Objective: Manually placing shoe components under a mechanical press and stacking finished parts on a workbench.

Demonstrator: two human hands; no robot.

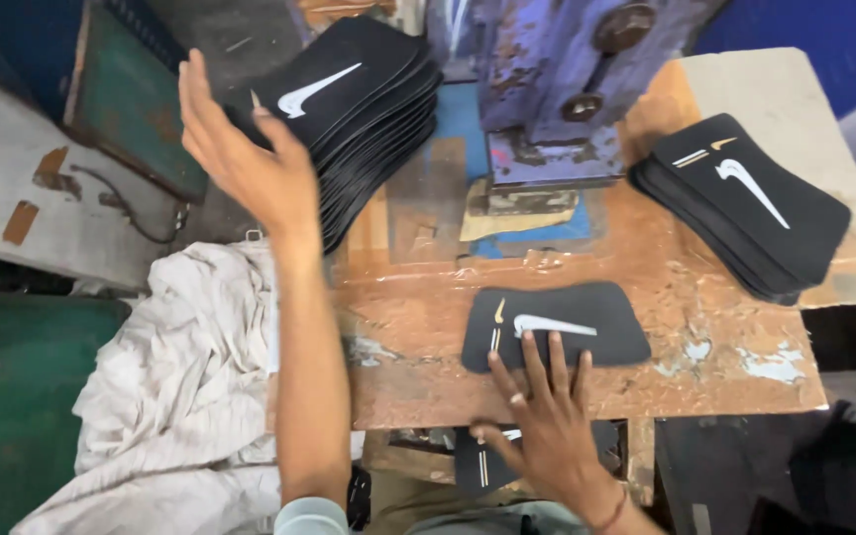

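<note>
- Left hand [250, 163]: raised, fingers spread wide, holding nothing; it hovers just beside the left stack of black fabric pieces [364, 99].
- Right hand [547, 416]: flat and open, fingertips pressing the near edge of a single black fabric piece [555, 322], gripping nothing.
- Single piece: lies flat on the worn bench [428, 357], white curved mark upward, in front of the blue press [567, 79].
- Right stack of black fabric pieces [745, 203]: rests on a pale board [795, 89], well apart from both hands.
- Step, judged: one piece is being handled between stack and press; the next move calls for a firm grip on it.
- Crumpled white cloth [180, 396]: lies left of the bench.
</note>
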